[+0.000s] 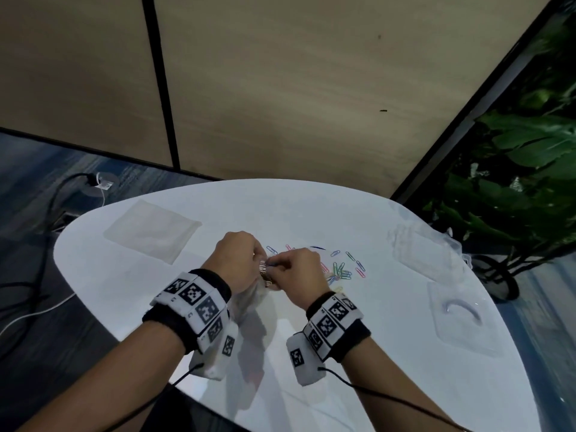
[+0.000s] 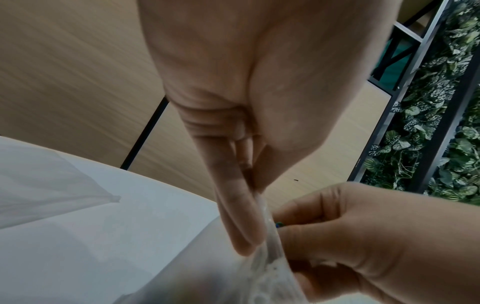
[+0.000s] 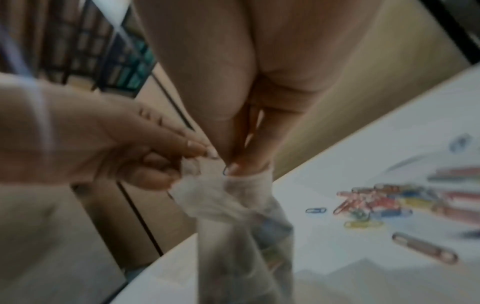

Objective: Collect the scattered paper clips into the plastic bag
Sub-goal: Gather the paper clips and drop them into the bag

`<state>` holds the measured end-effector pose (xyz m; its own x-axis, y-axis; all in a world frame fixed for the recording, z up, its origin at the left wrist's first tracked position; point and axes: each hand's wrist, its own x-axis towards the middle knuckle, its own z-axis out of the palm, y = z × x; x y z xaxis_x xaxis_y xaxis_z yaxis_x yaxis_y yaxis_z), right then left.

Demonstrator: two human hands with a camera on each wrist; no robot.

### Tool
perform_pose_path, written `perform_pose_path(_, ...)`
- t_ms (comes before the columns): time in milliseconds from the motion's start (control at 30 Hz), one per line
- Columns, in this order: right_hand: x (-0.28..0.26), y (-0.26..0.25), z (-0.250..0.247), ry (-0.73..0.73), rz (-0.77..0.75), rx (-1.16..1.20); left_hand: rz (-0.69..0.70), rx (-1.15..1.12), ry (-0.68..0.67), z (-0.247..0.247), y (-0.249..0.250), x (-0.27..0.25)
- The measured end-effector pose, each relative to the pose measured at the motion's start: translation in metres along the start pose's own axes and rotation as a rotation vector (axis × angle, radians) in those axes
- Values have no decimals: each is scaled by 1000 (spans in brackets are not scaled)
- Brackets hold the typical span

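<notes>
Plastic, clear and flat, lies at the far left of the white table (image 1: 389, 353): a spare sheet or bag (image 1: 152, 231) well apart from your work. Nearer the middle, your left hand (image 1: 238, 260) pinches the crumpled mouth of the bag (image 1: 249, 302), thumb and fingers curled on the film, and the rest of the bag hangs down from that grip toward the table edge nearest you. Some coloured shapes show through its lower part in the right wrist view, probably clips already inside, though blur keeps that uncertain.

Your right hand (image 1: 296, 271) meets the left at the mouth, fingertips closed on a blue clip (image 3: 225, 171) poised right at the opening. I judge you are mid-drop; the clip is not yet clearly inside.

Further right, the remaining clips (image 1: 341, 271) lie on the table just beyond and beside your right hand, a loose tangle of pink, blue, green and yellow with singles strewn around it. That is the relation to mind: the pile sits to the right of both hands, so your right hand is the nearer one for the next pick, while the left should keep the mouth up and facing right. Most clips lie with their long axes pointing roughly away from you.

At the far right rest two more clear plastic pieces (image 1: 458, 316).
</notes>
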<state>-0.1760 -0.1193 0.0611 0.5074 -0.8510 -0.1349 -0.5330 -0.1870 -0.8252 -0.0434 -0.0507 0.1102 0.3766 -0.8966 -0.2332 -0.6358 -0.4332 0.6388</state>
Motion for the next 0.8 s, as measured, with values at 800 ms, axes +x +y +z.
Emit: perform_pose_path(800,64,125,-79,-270,155,-1013,-24,-46,-20,-2,-2,6)
